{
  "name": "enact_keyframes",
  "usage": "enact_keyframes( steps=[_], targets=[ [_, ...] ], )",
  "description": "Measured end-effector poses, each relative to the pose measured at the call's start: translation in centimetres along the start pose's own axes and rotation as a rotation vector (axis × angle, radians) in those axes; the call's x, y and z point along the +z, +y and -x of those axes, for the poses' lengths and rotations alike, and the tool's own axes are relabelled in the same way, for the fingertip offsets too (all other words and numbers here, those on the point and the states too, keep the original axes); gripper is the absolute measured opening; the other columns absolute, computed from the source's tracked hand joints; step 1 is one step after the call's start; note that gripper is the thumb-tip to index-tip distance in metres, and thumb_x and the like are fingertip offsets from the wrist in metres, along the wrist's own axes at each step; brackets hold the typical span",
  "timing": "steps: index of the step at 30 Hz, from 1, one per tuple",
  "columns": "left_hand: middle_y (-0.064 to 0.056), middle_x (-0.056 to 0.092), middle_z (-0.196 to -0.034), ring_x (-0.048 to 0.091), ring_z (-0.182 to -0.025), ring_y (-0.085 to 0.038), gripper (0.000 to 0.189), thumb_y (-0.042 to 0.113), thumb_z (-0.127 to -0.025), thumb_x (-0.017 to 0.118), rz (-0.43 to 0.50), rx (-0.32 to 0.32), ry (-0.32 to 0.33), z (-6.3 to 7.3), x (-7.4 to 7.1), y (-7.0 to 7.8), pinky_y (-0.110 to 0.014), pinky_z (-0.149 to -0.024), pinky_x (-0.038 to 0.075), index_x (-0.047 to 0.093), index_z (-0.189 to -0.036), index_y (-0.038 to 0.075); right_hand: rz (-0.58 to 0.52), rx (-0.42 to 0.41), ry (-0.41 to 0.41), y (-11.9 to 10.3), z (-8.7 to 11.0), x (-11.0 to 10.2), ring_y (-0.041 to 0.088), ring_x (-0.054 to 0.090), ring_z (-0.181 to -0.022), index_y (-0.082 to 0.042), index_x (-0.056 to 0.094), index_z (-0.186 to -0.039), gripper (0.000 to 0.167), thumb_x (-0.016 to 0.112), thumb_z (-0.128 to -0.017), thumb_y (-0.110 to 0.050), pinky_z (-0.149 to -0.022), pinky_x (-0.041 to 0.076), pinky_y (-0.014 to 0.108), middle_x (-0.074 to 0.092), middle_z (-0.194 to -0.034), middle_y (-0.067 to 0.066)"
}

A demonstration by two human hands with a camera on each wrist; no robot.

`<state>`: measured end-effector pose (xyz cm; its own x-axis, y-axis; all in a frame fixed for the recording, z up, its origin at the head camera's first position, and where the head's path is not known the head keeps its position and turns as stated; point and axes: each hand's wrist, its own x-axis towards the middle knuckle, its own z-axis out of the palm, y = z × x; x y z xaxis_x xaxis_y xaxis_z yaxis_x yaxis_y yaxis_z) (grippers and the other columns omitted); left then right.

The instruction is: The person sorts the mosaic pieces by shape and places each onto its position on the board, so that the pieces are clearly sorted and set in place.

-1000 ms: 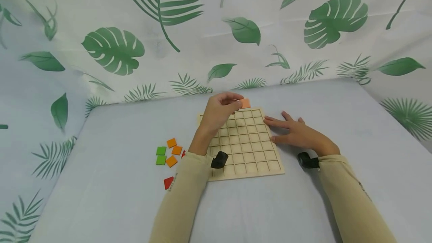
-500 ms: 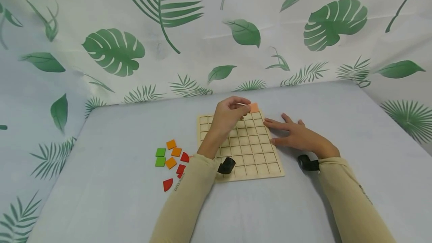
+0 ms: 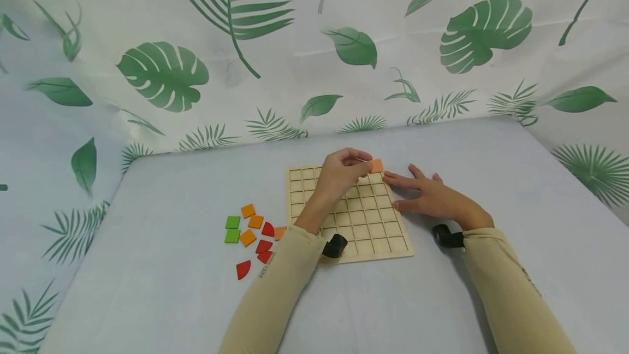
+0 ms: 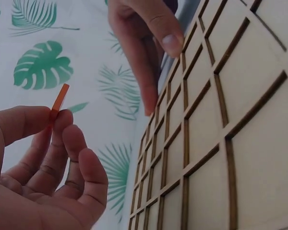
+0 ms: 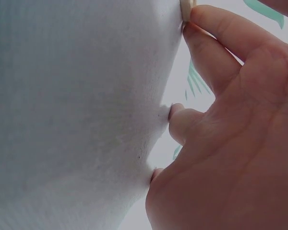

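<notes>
My left hand [image 3: 340, 173] pinches a thin orange square tile [image 3: 376, 165] between thumb and fingertips, over the far right corner of the wooden grid board [image 3: 361, 217]. In the left wrist view the tile [image 4: 60, 101] stands edge-on, raised apart from the board [image 4: 201, 143]. Along the board's right edge, my right hand [image 3: 432, 195] rests with fingers spread, its thumb and forefinger touching that edge. In the right wrist view, the fingertips of my right hand [image 5: 230, 110] meet the board's side and the cloth.
Left of the board lie two green square tiles [image 3: 232, 222], several orange square tiles [image 3: 248, 237] and several red quarter-round tiles [image 3: 243, 270]. A lighter orange tile [image 3: 280, 232] is partly behind the left sleeve [image 3: 280, 288]. A leaf-print cloth [image 3: 285, 59] rises behind the table.
My left hand has carried the orange tile rightward and slightly nearer, from beyond the board's far edge to its far right corner. My right hand has stayed at the board's edge.
</notes>
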<state>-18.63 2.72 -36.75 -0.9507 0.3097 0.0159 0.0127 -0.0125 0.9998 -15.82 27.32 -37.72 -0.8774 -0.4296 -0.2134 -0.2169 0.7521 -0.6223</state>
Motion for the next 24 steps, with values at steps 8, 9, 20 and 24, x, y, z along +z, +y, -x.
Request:
enact_keyframes(
  steps=[8, 9, 20, 24],
  targets=[
    [-0.004, 0.073, -0.09, 0.069, -0.091, -0.034, 0.009, 0.005, -0.099, 0.074, -0.041, -0.069, 0.012, -0.1, 0.6, -0.9, -0.037, -0.078, 0.057, 0.077, -0.107, 0.003, 0.002, 0.004, -0.007, 0.0, -0.1, 0.0, 0.053, -0.008, -0.159, -0.006, 0.043, -0.163, 0.075, 0.073, -0.102, -0.037, -0.114, -0.014, 0.079, 0.027, -0.174, 0.016],
    [-0.003, 0.073, -0.089, 0.069, -0.089, -0.031, 0.008, 0.006, -0.099, 0.074, -0.063, -0.077, 0.014, -0.1, 0.7, -1.0, -0.034, -0.074, 0.055, 0.077, -0.106, 0.003, 0.001, 0.005, -0.006, 0.0, -0.1, 0.1, 0.053, -0.008, -0.159, -0.006, 0.043, -0.163, 0.075, 0.073, -0.102, -0.037, -0.114, -0.014, 0.079, 0.027, -0.174, 0.016],
    [0.001, 0.071, -0.087, 0.065, -0.077, -0.014, 0.005, 0.011, -0.099, 0.076, -0.248, -0.089, 0.048, 0.2, 1.5, -1.4, -0.025, -0.066, 0.051, 0.08, -0.102, 0.009, -0.026, 0.018, -0.006, 0.0, -0.1, 0.1, 0.051, -0.01, -0.159, -0.007, 0.042, -0.164, 0.076, 0.074, -0.101, -0.037, -0.114, -0.016, 0.077, 0.026, -0.175, 0.014],
    [0.003, 0.071, -0.083, 0.062, -0.072, -0.012, 0.005, 0.011, -0.098, 0.076, -0.313, -0.062, 0.066, 0.2, 1.9, -1.6, -0.025, -0.063, 0.048, 0.08, -0.1, 0.009, -0.033, 0.018, -0.005, -0.1, 0.0, 0.2, 0.05, -0.01, -0.16, -0.008, 0.042, -0.164, 0.076, 0.074, -0.101, -0.038, -0.115, -0.017, 0.076, 0.027, -0.175, 0.013]
  ],
)
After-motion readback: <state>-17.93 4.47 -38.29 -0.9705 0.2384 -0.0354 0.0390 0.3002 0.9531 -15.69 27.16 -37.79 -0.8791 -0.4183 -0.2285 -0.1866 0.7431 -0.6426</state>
